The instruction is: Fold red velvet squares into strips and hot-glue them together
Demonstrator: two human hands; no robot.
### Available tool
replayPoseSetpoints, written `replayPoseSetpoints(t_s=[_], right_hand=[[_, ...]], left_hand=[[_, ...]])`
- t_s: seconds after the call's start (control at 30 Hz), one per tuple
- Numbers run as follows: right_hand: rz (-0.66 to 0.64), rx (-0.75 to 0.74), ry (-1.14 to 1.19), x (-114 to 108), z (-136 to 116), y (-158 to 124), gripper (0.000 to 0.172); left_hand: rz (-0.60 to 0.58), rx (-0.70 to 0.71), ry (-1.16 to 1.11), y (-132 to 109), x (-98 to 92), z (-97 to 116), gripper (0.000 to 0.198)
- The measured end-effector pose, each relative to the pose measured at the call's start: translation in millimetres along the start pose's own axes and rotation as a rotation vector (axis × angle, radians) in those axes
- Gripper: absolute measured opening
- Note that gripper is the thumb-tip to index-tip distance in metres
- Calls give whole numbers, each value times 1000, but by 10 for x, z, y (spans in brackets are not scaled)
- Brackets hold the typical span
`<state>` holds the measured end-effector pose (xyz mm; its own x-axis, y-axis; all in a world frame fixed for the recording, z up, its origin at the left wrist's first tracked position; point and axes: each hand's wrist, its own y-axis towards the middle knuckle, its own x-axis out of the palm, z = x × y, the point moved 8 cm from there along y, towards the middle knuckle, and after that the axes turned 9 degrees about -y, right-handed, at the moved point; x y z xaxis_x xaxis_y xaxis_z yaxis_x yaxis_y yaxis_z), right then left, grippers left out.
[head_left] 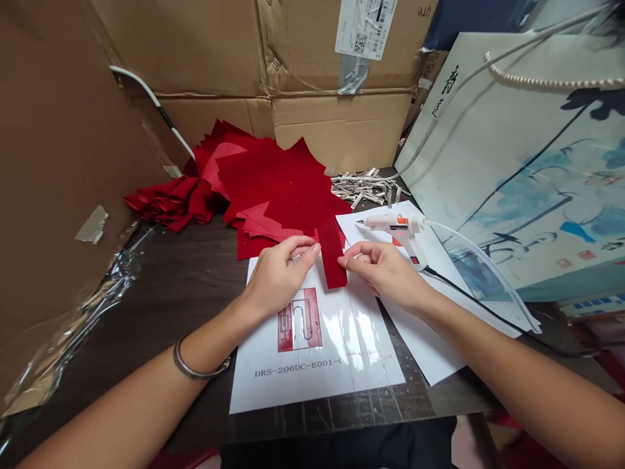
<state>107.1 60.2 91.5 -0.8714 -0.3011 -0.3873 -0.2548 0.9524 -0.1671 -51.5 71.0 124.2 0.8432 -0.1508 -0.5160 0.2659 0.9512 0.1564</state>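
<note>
My left hand (280, 277) and my right hand (383, 270) hold a narrow strip of red felt (332, 255) from either side, their fingertips at its edges. Beneath the hands lies a laminated white sheet (317, 391) printed with a red-and-grey clip diagram (299, 319) and the code DRS-206DC-E001. A white hot glue gun (395, 229) with orange parts lies on a white paper sheet (430, 345), just beyond my right hand. Behind the strip is a heap of red felt pieces (273, 179).
A pile of metal hair clips (366, 187) lies at the back of the dark table (185, 273). Cardboard boxes (336, 124) stand behind and left. A painted paper gift bag (512, 163) leans at the right, with the glue gun's cable running along the table.
</note>
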Motion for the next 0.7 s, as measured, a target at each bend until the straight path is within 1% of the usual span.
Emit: replayPoseSetpoints(t_s=[0.03,0.1,0.13,0.17,0.23,0.3,0.4,0.5,0.6,0.7], right_hand=[[23,-2,61,-17,-14,-21,23],[59,-14,123,-36,-38,-51,25],[69,-21,139,-38,-45,-59,26],[70,-29,155,-30,-48,-63,27],[61,-47,191,-10,-50,-62,28],[74,-73,225,-10,-53,-60,28],[81,-112,271,-9,-71,-63,26],[35,-155,362,28,-115,-78,23],[15,-161,453,45,-133,-98,28],[0,-147,459,58,-142,-112,31]], left_hand=[[-49,-73,-105,-14,61,-38,35],[-183,-168,-265,-64,224,-70,34],[-238,-197,-307,-91,292,-77,34],[-269,-216,-328,-112,338,-85,35],[-276,-234,-351,-131,372,-104,34],[-286,-242,-396,-143,393,-108,29],[-360,-270,-433,-188,447,-84,25],[-409,-283,-385,-244,471,-42,28],[-402,-251,-413,-267,465,17,35],[-377,-232,-429,-261,454,36,37]])
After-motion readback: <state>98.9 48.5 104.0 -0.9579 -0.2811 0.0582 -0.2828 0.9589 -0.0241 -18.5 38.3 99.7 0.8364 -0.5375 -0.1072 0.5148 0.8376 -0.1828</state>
